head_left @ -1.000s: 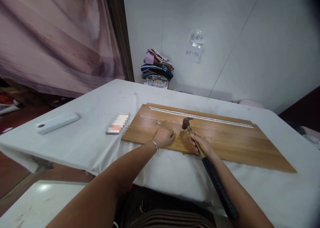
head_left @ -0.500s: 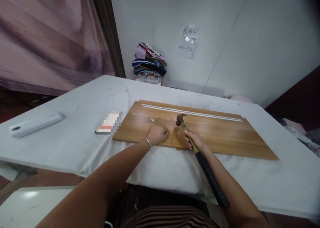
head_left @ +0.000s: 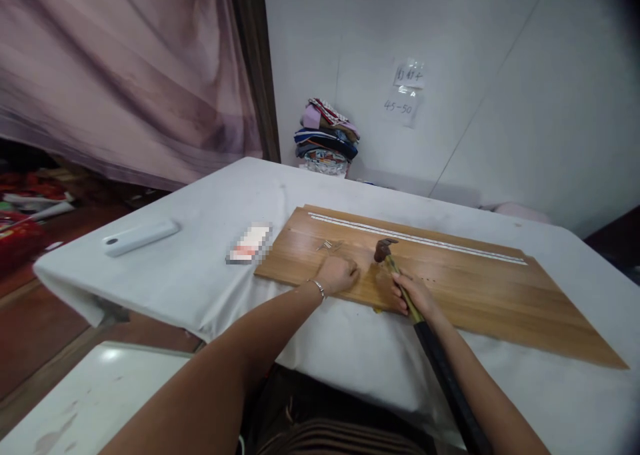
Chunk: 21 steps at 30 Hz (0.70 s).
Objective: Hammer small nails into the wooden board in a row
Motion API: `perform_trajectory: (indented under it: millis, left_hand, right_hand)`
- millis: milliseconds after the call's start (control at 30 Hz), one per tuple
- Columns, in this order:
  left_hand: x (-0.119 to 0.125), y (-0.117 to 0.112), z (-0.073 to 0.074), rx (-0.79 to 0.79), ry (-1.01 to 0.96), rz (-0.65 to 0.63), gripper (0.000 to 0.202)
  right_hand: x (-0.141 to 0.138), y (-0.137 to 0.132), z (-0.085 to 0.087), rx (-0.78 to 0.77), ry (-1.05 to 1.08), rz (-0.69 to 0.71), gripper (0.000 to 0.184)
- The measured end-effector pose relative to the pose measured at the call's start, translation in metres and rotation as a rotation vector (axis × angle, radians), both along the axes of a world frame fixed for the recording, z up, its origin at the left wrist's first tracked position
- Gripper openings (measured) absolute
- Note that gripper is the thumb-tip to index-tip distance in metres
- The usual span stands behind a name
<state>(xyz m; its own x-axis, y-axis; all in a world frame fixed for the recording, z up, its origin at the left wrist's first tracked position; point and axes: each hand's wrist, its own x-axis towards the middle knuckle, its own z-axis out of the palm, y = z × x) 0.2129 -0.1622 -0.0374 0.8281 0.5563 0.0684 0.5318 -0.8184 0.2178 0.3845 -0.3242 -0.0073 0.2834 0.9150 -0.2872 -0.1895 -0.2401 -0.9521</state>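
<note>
Only the view swung, work seemingly unadvanced: right hand [head_left: 419, 295] grips hammer [head_left: 433, 352]; left hand [head_left: 338, 274], contents hidden, curls by near edge of board [head_left: 475, 288]

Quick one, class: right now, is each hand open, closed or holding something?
Left hand: curled at the board; whether it holds anything cannot be told.
Right hand: closed, holding the hammer.
</note>
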Motion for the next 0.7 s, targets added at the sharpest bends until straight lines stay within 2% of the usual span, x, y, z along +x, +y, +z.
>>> perform_trajectory:
  millis: [200, 467, 700]
  left_hand:
    - [-0.002, -0.003, 0.001, -0.005, -0.043, 0.008, 0.041]
    - [0.000, -0.005, -0.001, -0.003, -0.049, 0.005, 0.040]
    - [-0.003, -0.009, 0.009, -0.002, -0.025, 0.002, 0.039]
  right_hand:
    - [-0.007, 0.002, 0.011, -0.029, -0.018, -0.005, 0.054]
    - [-0.007, 0.000, 0.000, -0.024, -0.013, 0.017, 0.054]
    - [-0.003, -0.001, 0.000, -0.039, -0.043, 0.030, 0.057]
